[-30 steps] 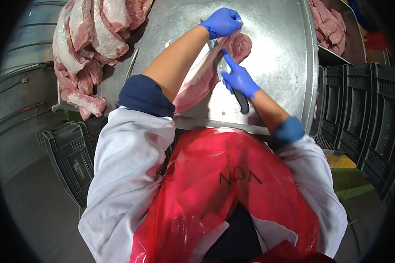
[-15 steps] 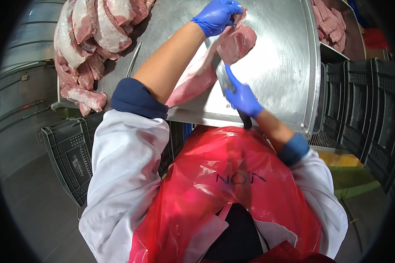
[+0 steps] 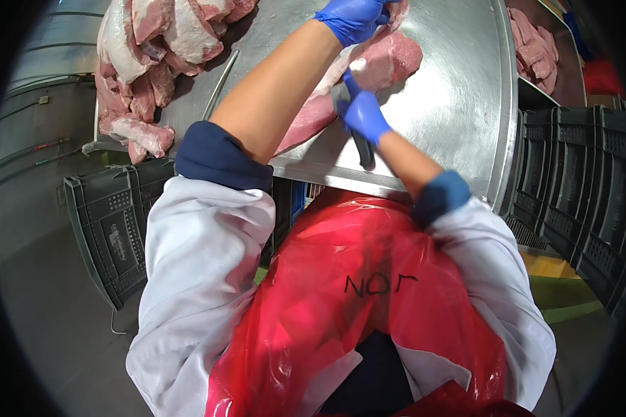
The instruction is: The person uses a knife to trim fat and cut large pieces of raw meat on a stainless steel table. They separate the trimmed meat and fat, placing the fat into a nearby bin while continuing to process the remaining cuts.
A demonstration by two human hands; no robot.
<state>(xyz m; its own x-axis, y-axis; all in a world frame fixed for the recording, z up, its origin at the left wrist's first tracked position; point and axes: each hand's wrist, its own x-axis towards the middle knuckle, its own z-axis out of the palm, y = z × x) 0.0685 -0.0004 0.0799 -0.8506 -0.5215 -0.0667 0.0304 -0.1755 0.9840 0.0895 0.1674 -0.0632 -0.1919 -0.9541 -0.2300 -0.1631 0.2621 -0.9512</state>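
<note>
A long pink piece of meat [image 3: 388, 61] with whitish fat lies on the metal table [image 3: 459, 104]. My blue-gloved left hand [image 3: 355, 19] is closed on its far end, pinching a strip that rises from it. Closed round a knife's dark handle is my right hand [image 3: 366, 115], also blue-gloved, on the near right side of the meat. The knife [image 3: 362, 147] has its butt pointing back toward me; its blade is mostly hidden by the hand and the meat. My left forearm covers part of the meat's near end.
A heap of meat pieces [image 3: 142, 90] fills the table's left side, with a thin metal rod [image 3: 220, 85] beside it. At the far right, a metal bin [image 3: 570, 69] holds pink cuts [image 3: 534, 50]. Dark crates [image 3: 570, 187] stand right of the table; another crate [image 3: 118, 236] is at the left.
My right hand has moved up and slightly left with the knife, along the meat. My left hand has shifted a little farther away and right, still gripping the strip.
</note>
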